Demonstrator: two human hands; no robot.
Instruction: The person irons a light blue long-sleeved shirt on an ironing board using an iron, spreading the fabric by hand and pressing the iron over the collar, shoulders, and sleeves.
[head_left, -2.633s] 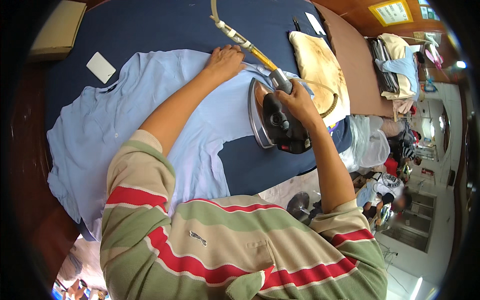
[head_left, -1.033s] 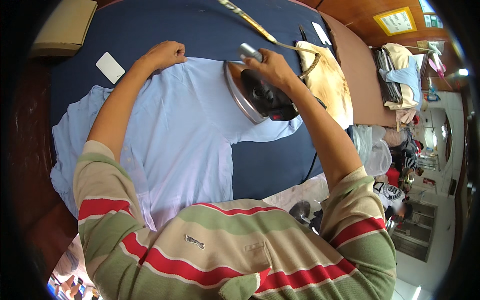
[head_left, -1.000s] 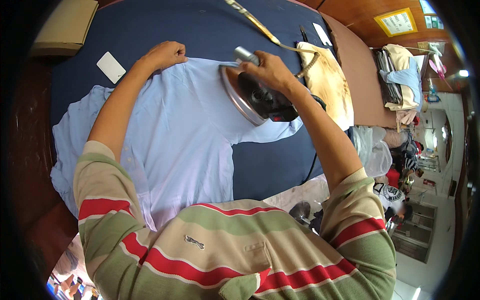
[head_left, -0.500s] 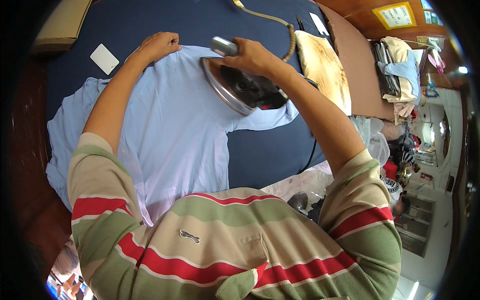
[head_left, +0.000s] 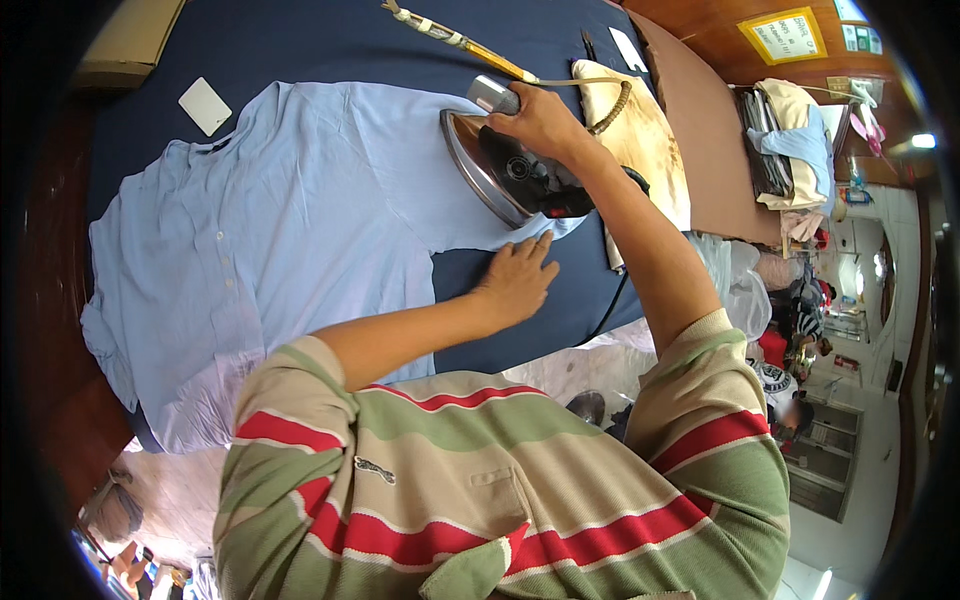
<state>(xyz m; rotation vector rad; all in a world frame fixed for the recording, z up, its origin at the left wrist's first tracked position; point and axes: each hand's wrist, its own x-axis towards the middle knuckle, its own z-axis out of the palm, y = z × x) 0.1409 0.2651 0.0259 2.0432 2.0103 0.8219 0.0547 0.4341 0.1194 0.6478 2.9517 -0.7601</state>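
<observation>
Blue shirt (head_left: 290,230) under iron (head_left: 505,170), hands (head_left: 540,120)

Laundry shop: padded ironing table (head_left: 300,40) (navy cover), stacked garments (head_left: 790,150).

Light blue shirt (head_left: 270,240) spreading flat over left and middle of worktop (head_left: 330,40), lying low, blocking no passage. Iron (head_left: 510,175) standing tilted on shirt's right sleeve, filling right-centre under right hand (head_left: 540,120). Left hand (head_left: 515,280) pressing sleeve edge just near of iron, narrowing gap there. Cord (head_left: 610,300) trailing off near-right edge. Stained pad (head_left: 640,140) crowding right side. White card (head_left: 205,105) lying far left. Bare dark strip staying open along far edge.
</observation>
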